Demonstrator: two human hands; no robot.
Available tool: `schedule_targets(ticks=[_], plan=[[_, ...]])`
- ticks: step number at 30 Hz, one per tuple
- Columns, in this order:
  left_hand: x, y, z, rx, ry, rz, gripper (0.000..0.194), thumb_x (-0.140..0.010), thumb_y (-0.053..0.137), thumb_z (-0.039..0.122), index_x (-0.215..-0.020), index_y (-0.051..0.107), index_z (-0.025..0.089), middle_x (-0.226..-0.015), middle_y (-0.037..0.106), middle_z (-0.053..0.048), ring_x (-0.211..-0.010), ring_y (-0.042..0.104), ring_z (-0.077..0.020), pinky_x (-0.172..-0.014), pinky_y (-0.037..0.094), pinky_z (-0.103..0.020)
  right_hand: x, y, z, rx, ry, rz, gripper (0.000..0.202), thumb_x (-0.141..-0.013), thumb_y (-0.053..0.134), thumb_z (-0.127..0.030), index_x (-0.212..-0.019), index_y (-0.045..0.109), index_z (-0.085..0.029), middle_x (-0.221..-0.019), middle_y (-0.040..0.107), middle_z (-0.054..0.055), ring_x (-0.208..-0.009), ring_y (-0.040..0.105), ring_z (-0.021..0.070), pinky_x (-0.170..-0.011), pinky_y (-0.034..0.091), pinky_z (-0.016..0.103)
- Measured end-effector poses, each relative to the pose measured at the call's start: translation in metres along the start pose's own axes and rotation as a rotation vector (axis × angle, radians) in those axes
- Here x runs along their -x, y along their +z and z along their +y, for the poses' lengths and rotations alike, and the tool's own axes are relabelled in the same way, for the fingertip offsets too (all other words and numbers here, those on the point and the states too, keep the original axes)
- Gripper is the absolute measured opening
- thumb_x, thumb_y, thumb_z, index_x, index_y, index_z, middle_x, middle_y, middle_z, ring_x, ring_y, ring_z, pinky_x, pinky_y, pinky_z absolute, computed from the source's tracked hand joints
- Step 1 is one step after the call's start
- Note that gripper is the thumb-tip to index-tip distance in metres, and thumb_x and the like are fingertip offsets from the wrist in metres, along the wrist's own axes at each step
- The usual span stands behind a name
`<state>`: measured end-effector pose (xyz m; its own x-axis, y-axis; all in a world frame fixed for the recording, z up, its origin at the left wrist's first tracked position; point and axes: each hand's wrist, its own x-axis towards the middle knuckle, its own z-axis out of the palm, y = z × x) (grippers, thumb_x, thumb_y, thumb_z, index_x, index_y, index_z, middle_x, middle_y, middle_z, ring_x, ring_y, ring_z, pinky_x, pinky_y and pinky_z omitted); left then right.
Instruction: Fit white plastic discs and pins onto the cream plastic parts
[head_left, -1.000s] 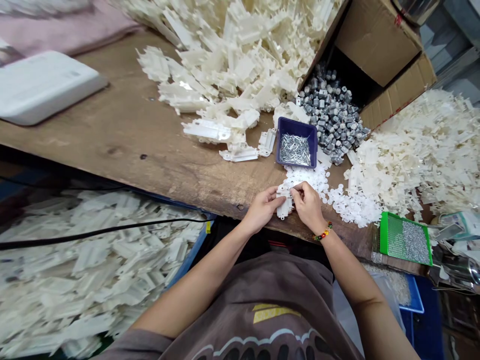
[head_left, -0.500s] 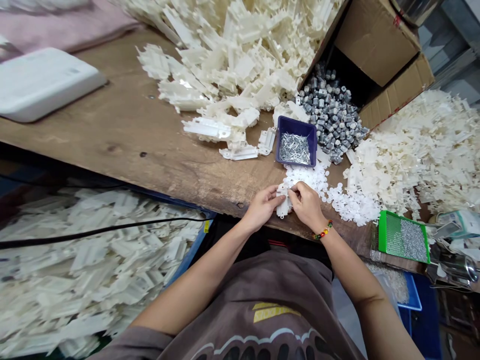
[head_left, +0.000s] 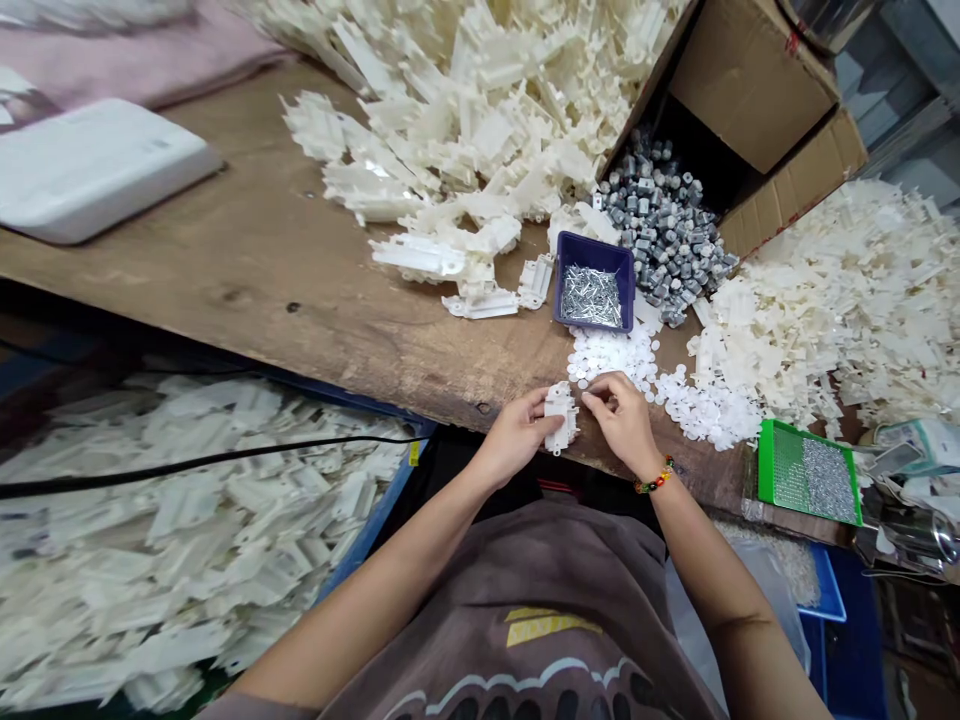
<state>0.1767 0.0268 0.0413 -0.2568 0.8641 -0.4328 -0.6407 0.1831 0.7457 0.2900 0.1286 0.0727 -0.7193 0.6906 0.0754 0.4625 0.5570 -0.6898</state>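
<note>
My left hand grips a white moulded plastic part between thumb and fingers, just above the bench's front edge. To its right, my right hand is closed in a pinch, a small gap away from the part. Whatever sits between those fingertips is too small to make out. Beyond both hands lie small white plastic discs in a loose heap. A dark purple tray of thin metal pins stands right behind the discs.
Grey metallic pieces spill from a cardboard box. Cream plastic parts are heaped at the back, with another heap on the right. A green basket holds small metal bits. A black cable crosses the parts at lower left.
My right hand has come away from the plastic part and shifted slightly right. My left hand has brought the part a little lower and left, still gripping it.
</note>
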Motion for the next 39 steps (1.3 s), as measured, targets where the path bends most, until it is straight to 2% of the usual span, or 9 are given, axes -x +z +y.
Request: schedule_targets(ticks=[3, 13, 15, 18, 22, 24, 28, 33, 39], plan=[[-0.001, 0.0, -0.001, 0.001, 0.013, 0.014, 0.049, -0.059, 0.071, 0.021, -0.106, 0.06, 0.012, -0.079, 0.07, -0.004, -0.066, 0.066, -0.0179, -0.062, 0.052, -0.029, 0.001, 0.001, -0.004, -0.058, -0.079, 0.031, 0.012, -0.084, 0.052, -0.022, -0.073, 0.05, -0.021, -0.084, 0.059, 0.003, -0.081, 0.056, 0.0151, -0.072, 0.045, 0.027], [-0.001, 0.0, 0.0, 0.003, 0.007, 0.029, 0.047, -0.059, 0.07, 0.015, -0.105, 0.062, 0.011, -0.082, 0.071, -0.005, -0.068, 0.064, -0.0159, -0.062, 0.05, -0.025, 0.017, 0.013, -0.007, 0.137, -0.187, -0.099, 0.021, -0.091, 0.039, -0.022, -0.081, 0.057, -0.019, -0.093, 0.06, 0.01, -0.092, 0.057, 0.0196, -0.085, 0.047, 0.035], [0.001, 0.0, 0.003, 0.031, -0.013, 0.025, 0.045, -0.06, 0.069, 0.014, -0.104, 0.062, 0.012, -0.082, 0.071, -0.005, -0.068, 0.065, -0.016, -0.063, 0.051, -0.026, 0.02, 0.008, -0.008, 0.034, -0.133, -0.079, 0.018, -0.091, 0.041, -0.025, -0.088, 0.059, -0.019, -0.098, 0.061, 0.01, -0.094, 0.058, 0.0192, -0.087, 0.047, 0.035], [0.01, 0.003, 0.012, 0.143, -0.048, -0.023, 0.037, -0.064, 0.069, 0.013, -0.1, 0.061, 0.012, -0.084, 0.072, -0.006, -0.069, 0.067, -0.0172, -0.066, 0.054, -0.028, 0.025, 0.002, -0.006, -0.286, 0.16, 0.028, 0.018, -0.09, 0.045, -0.034, -0.092, 0.056, -0.021, -0.084, 0.063, 0.004, -0.074, 0.062, 0.0142, -0.07, 0.053, 0.03], [0.027, 0.012, 0.028, 0.282, -0.082, -0.117, 0.035, -0.067, 0.067, 0.01, -0.102, 0.06, 0.01, -0.1, 0.071, -0.012, -0.077, 0.069, -0.0183, -0.066, 0.056, -0.025, 0.04, 0.008, -0.006, -0.82, 0.475, -0.253, 0.028, -0.072, 0.068, -0.039, -0.085, 0.054, -0.019, -0.066, 0.061, -0.003, -0.051, 0.057, 0.0099, -0.047, 0.048, 0.022], [0.034, 0.017, 0.034, 0.301, -0.12, -0.166, 0.037, -0.069, 0.065, 0.008, -0.105, 0.06, 0.009, -0.104, 0.07, -0.013, -0.071, 0.069, -0.0175, -0.059, 0.056, -0.023, 0.047, 0.017, -0.009, -1.015, 0.517, -0.301, 0.033, -0.064, 0.075, -0.038, -0.08, 0.055, -0.018, -0.065, 0.062, -0.003, -0.051, 0.058, 0.0099, -0.045, 0.047, 0.021], [0.042, 0.021, 0.038, 0.333, -0.185, -0.21, 0.037, -0.07, 0.061, 0.006, -0.107, 0.06, 0.009, -0.103, 0.07, -0.013, -0.06, 0.068, -0.0156, -0.053, 0.057, -0.023, 0.054, 0.03, -0.016, -1.161, 0.544, -0.147, 0.032, -0.059, 0.079, -0.036, -0.068, 0.055, -0.018, -0.059, 0.06, -0.004, -0.048, 0.054, 0.0078, -0.042, 0.044, 0.019], [0.045, 0.022, 0.04, 0.364, -0.212, -0.217, 0.039, -0.072, 0.057, 0.003, -0.111, 0.06, 0.008, -0.103, 0.07, -0.013, -0.061, 0.068, -0.0137, -0.058, 0.058, -0.021, 0.056, 0.035, -0.018, -1.132, 0.534, -0.11, 0.035, -0.055, 0.081, -0.041, -0.066, 0.057, -0.018, -0.06, 0.059, -0.004, -0.048, 0.051, 0.008, -0.045, 0.045, 0.021], [0.043, 0.023, 0.04, 0.383, -0.202, -0.203, 0.043, -0.075, 0.054, 0.002, -0.118, 0.056, 0.009, -0.109, 0.068, -0.014, -0.059, 0.068, -0.0138, -0.053, 0.055, -0.021, 0.057, 0.031, -0.017, -1.003, 0.443, -0.183, 0.037, -0.063, 0.073, -0.052, -0.069, 0.059, -0.018, -0.056, 0.058, -0.003, -0.05, 0.054, 0.0107, -0.051, 0.047, 0.025]])
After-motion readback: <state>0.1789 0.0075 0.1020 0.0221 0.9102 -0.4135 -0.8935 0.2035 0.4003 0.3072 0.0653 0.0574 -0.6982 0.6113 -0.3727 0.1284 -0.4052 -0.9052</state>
